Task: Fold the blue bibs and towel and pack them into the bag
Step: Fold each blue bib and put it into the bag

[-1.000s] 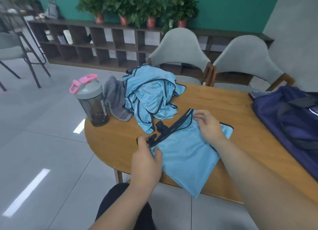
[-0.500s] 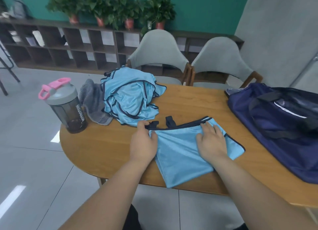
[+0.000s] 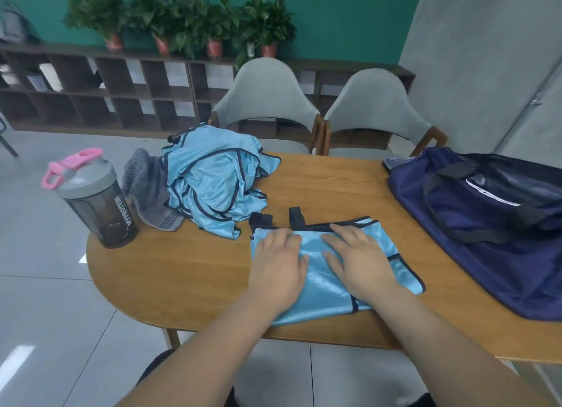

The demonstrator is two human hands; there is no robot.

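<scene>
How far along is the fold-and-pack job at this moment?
Done: nothing visibly packed; the navy fabric duffel bag sits apart at the person's right. In hand: left hand and right hand press flat on one light-blue mesh bib, partly folded on the wooden table. Left: the crumpled pile of light-blue bibs and the grey towel, then packing everything.

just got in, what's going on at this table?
A person presses the left hand and right hand flat on one blue bib on the wooden table, apparently mid-fold. A heap of unfolded bibs and a grey towel lie behind it, next to a shaker bottle. The navy bag sits to the right.
</scene>
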